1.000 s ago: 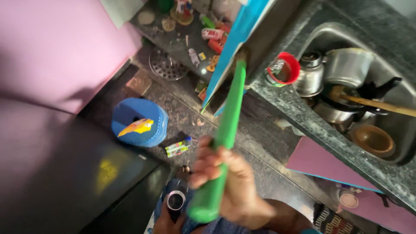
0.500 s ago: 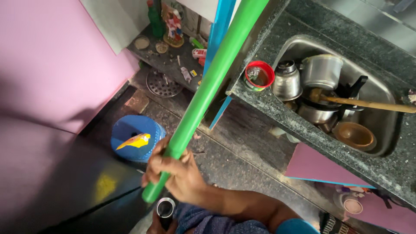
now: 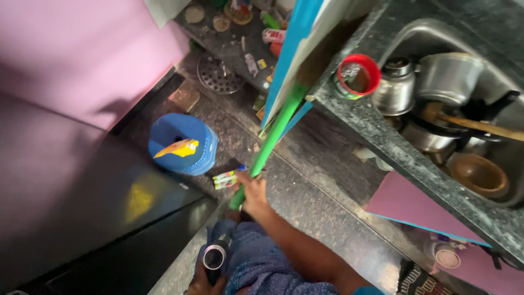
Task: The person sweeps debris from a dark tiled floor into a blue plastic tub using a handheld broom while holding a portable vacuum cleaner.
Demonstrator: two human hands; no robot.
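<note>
Your right hand [image 3: 252, 191] is wrapped tight around the lower end of a green pole [image 3: 267, 145], fingers curled fully about it. The pole slants up and away from you, and its far end disappears behind the blue-edged cabinet door [image 3: 292, 54] under the granite counter [image 3: 382, 136]. Your left hand [image 3: 203, 281] sits low at the bottom edge, closed on a dark cylindrical object with a shiny metal rim [image 3: 214, 257]; it is probably a torch or a small flask, but the view is too blurred to say which.

Just beside your right hand, a small green and white packet [image 3: 226, 179] lies on the dark speckled floor [image 3: 305, 202]. Near it stands a blue water can [image 3: 183, 143] with a yellow label on top. A round metal drain cover [image 3: 218, 74] lies further off, against the low shelf of clutter.

On the counter a red-rimmed container [image 3: 357, 75] stands at the sink's edge. The steel sink [image 3: 406, 38] holds steel pots, a brown bowl [image 3: 479, 173] and a wooden-handled utensil [image 3: 480, 124]. A pink wall [image 3: 82, 49] fills the left.
</note>
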